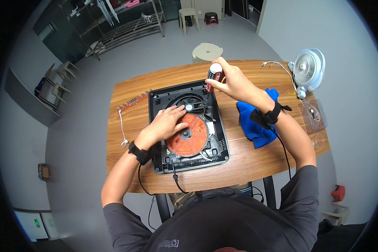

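An opened induction cooker (223, 148) with a black casing lies on the wooden table in front of me. Inside it sits a round copper-orange coil (196, 140), and beyond that a black cooling fan (178, 101). My left hand (167, 122) lies with its fingers stretched out over the coil's left side, fingertips near the fan's hub. My right hand (231, 82) is wrapped round a screwdriver (214, 75) with a red and black handle and white end. Its shaft points down at the casing right of the fan; whether the tip touches a screw is too small to tell.
A circuit strip (134, 101) with a white cable lies left of the cooker. On the right are a blue cloth (256, 130), a small white-blue fan (308, 69) and a clear plastic box (315, 116). A stool (207, 51) stands beyond the table.
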A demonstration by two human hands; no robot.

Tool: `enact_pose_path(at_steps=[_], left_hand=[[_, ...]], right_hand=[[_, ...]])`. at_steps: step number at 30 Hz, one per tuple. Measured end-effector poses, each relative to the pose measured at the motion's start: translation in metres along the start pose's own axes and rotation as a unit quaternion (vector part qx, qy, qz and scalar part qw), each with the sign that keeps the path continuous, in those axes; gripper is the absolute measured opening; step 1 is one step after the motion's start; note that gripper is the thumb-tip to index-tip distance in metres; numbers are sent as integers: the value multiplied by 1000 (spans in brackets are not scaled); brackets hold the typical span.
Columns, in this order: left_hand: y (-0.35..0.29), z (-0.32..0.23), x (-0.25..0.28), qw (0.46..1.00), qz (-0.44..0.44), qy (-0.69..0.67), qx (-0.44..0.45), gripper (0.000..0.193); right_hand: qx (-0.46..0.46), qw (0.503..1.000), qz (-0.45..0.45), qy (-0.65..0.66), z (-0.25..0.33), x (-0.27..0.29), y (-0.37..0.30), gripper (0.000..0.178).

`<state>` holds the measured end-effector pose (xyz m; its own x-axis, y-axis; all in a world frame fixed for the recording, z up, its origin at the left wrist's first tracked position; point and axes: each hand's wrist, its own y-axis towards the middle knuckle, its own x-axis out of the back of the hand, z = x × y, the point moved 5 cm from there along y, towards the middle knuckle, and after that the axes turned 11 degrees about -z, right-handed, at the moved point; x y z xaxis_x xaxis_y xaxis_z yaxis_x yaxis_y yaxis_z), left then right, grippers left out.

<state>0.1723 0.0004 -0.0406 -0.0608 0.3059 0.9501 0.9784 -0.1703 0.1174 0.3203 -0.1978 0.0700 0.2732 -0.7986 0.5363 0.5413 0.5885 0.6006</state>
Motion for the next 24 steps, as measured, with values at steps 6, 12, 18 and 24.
enact_pose_path(at_steps=[6,12,18,24], left_hand=[[-2,3,-7,1000,2,-7,12,63],[-3,2,-10,1000,-6,-11,22,63],[-4,3,-12,1000,-11,-9,18,63],[-5,4,-13,1000,-10,-10,26,64]], right_hand=[[-27,999,41,17,3,-9,1,37],[-40,997,62,22,3,-13,1,37],[-19,998,51,16,-8,-19,-2,43],[-30,998,62,-1,-1,-17,1,35]])
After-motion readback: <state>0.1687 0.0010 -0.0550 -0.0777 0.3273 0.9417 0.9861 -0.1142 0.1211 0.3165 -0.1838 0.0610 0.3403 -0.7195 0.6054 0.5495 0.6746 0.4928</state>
